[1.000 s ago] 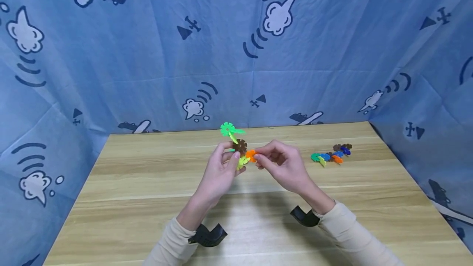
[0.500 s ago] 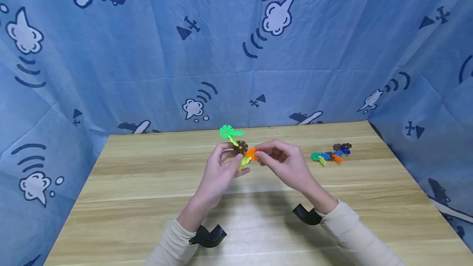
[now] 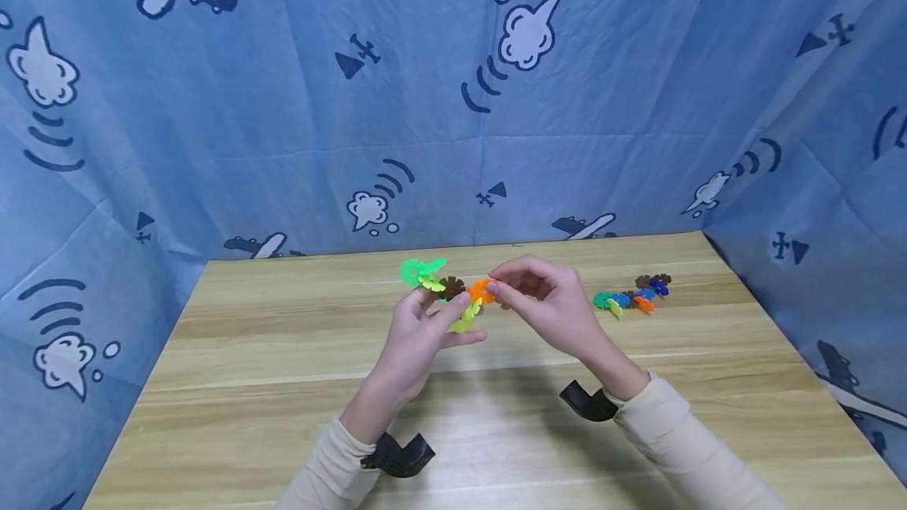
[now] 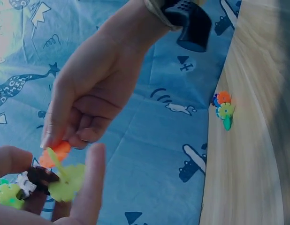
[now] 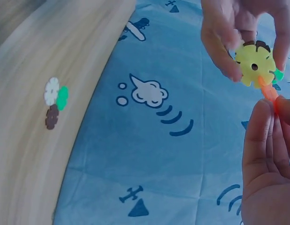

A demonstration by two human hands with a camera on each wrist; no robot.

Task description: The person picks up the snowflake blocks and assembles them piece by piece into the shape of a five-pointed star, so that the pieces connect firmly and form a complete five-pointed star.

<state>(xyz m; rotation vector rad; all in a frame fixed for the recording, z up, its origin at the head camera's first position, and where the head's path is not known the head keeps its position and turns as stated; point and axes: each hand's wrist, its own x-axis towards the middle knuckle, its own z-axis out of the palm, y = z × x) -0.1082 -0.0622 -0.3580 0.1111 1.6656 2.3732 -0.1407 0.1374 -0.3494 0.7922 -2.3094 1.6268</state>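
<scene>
In the head view my left hand (image 3: 414, 337) grips a chain of notched plastic snowflake discs. Two bright green discs (image 3: 411, 272) stick out at its upper left, followed by a yellow-green one and a brown disc (image 3: 452, 287) by the fingers. Low on the chain sits another yellow-green disc (image 3: 464, 322), best seen in the right wrist view. Thumb and fingertips of my right hand (image 3: 549, 305) pinch an orange snowflake disc (image 3: 481, 290). Its edge meets the yellow-green disc (image 5: 254, 65) in the right wrist view. Both hands are held above the table.
On the right of the wooden table (image 3: 283, 384) lies a joined group of snowflake discs (image 3: 623, 300) in green, blue, brown, orange and yellow. White, green and brown discs (image 5: 52, 93) show on the table in the right wrist view. A blue printed curtain (image 3: 425, 101) hangs behind.
The chain has tipped left, its green end dropping towards the left hand. The left little finger has straightened out. Both hands still hold their pieces together.
</scene>
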